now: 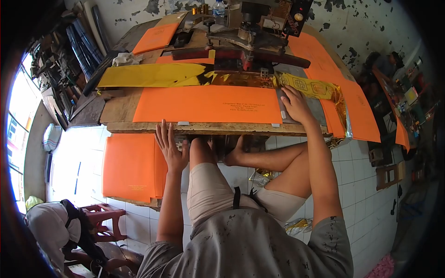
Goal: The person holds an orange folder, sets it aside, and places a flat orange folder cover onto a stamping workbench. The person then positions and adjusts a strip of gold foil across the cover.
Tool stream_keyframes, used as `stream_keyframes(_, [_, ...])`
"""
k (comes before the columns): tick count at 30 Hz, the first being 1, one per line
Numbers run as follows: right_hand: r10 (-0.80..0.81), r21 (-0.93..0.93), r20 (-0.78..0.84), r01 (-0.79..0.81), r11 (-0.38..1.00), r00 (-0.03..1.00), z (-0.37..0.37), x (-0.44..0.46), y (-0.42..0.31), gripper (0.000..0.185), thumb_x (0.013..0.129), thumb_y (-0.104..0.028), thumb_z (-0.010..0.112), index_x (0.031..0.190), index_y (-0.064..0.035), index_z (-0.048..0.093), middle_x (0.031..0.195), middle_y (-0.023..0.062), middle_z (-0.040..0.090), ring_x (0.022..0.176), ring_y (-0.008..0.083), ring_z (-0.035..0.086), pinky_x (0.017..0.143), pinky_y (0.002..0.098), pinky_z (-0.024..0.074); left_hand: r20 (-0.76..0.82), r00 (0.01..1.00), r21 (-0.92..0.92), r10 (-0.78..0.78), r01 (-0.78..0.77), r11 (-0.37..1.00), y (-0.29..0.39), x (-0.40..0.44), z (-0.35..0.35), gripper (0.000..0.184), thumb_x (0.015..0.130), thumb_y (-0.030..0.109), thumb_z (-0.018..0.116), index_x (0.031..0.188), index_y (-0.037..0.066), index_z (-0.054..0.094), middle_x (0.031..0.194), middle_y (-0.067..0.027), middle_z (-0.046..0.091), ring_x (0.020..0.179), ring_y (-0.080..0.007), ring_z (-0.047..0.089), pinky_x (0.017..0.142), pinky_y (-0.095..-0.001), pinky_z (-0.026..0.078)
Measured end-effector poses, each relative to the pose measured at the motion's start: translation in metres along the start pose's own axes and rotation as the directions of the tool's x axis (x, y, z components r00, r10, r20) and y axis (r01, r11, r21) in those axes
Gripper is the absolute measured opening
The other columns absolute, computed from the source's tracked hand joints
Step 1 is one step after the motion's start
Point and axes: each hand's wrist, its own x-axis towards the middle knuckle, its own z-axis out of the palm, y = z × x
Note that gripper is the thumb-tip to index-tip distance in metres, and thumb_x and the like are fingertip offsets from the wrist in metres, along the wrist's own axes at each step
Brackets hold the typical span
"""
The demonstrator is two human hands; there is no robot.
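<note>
An orange paper sheet [185, 104] with small dark print near its right end lies on the wooden work board, under the front of a hand press [248, 34]. My left hand [171, 150] is open at the board's front edge, fingertips by the sheet's lower edge. My right hand [296, 105] rests open, fingers stretched out beside the sheet's right end, near the foil. A strip of yellow-gold foil [153, 75] runs across behind the sheet and passes beneath the press. Its stamped part [308, 86] shows print marks and hangs down at the right.
Orange sheets are stacked below left [132, 167], at the back left [157, 37] and along the right [357, 109]. A water bottle [219, 9] stands behind. A red stool [104, 220] is on the tiled floor at left. Scraps of foil [298, 226] lie on the floor.
</note>
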Motion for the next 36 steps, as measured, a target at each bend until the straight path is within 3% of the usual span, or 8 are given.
stream_keyframes(7, [-0.11,-0.083,-0.037,0.106,0.991,0.993,-0.025,-0.021,-0.028,0.041,0.105,-0.024,0.05,0.139,-0.0015,0.057,0.145,0.0162,0.054,0.135,0.0338,0.048,0.116,0.0456,0.0327,-0.03,0.999,-0.113,-0.02,0.016,0.993,0.013,0.001,-0.015,0.07,0.09,0.021,0.061,0.153,0.004,0.036,0.163,-0.0213,0.029,0.153,-0.0444,0.02,0.123,-0.059,0.011])
stream_keyframes(14, [-0.235,-0.06,-0.105,0.229,0.972,0.966,-0.053,-0.057,-0.066,0.035,0.102,-0.02,0.054,0.128,0.0017,0.063,0.133,0.0143,0.062,0.126,0.0321,0.054,0.111,0.0458,0.0362,-0.06,0.998,-0.434,-0.018,-0.01,0.901,0.091,0.003,-0.023,0.05,0.091,0.009,0.056,0.139,-0.002,0.049,0.136,-0.0225,0.057,0.13,-0.0401,0.051,0.111,-0.0479,0.039])
stream_keyframes(18, [-0.28,-0.076,-0.127,0.273,0.959,0.951,-0.077,-0.086,-0.1,0.033,0.099,-0.017,0.058,0.126,0.0013,0.064,0.128,0.0127,0.064,0.12,0.03,0.057,0.107,0.0449,0.0388,0.332,0.941,-0.675,0.065,0.189,0.713,0.143,0.011,-0.019,0.046,0.093,0.009,0.062,0.136,-0.002,0.052,0.127,-0.0191,0.061,0.126,-0.0301,0.057,0.105,-0.0392,0.045])
stream_keyframes(21, [-0.286,-0.057,-0.125,0.281,0.958,0.95,-0.091,-0.111,-0.123,0.034,0.095,-0.017,0.064,0.125,0.0007,0.065,0.128,0.0109,0.063,0.115,0.0278,0.06,0.101,0.0431,0.042,0.54,0.838,-0.825,0.075,0.509,0.246,0.187,0.01,0.004,0.049,0.099,0.012,0.056,0.145,-0.002,0.044,0.138,-0.0157,0.058,0.13,-0.0245,0.054,0.109,-0.038,0.041])
stream_keyframes(27, [-0.239,-0.028,-0.095,0.238,0.971,0.966,-0.11,-0.159,-0.155,0.036,0.089,-0.014,0.068,0.122,0.0009,0.067,0.13,0.0116,0.064,0.113,0.0296,0.061,0.095,0.0431,0.0436,0.611,0.791,-0.772,0.034,0.604,-0.197,0.231,0.017,0.023,0.051,0.104,0.017,0.058,0.146,-0.002,0.037,0.139,-0.0151,0.054,0.133,-0.0252,0.051,0.113,-0.0383,0.039])
stream_keyframes(32, [-0.235,0.021,-0.028,0.236,0.972,0.972,-0.108,-0.193,-0.166,0.028,0.084,-0.012,0.07,0.111,-0.0053,0.074,0.134,0.0099,0.064,0.118,0.0301,0.061,0.096,0.0432,0.0434,0.752,0.641,-0.494,0.152,0.702,-0.514,0.227,0.008,0.02,0.046,0.105,0.022,0.056,0.142,0.001,0.041,0.14,-0.0137,0.054,0.131,-0.0257,0.055,0.112,-0.0445,0.043])
stream_keyframes(33, [-0.254,-0.041,-0.015,0.254,0.966,0.967,-0.109,-0.197,-0.164,0.026,0.087,-0.022,0.073,0.111,-0.0125,0.077,0.135,0.0045,0.064,0.12,0.0254,0.06,0.095,0.0408,0.0433,0.74,0.652,-0.494,0.165,0.694,-0.524,0.227,0.007,0.02,0.046,0.104,0.023,0.055,0.142,0.002,0.043,0.139,-0.0127,0.057,0.129,-0.0266,0.057,0.11,-0.0453,0.044])
stream_keyframes(36, [-0.24,0.091,-0.003,0.239,0.967,0.971,-0.121,-0.202,-0.169,0.022,0.086,-0.027,0.075,0.102,-0.0124,0.078,0.134,0.0041,0.065,0.12,0.0257,0.06,0.098,0.041,0.0423,0.736,0.651,-0.456,0.187,0.68,-0.574,0.224,-0.003,0.02,0.046,0.104,0.023,0.055,0.142,0.001,0.044,0.14,-0.0127,0.057,0.13,-0.0267,0.056,0.11,-0.0455,0.044])
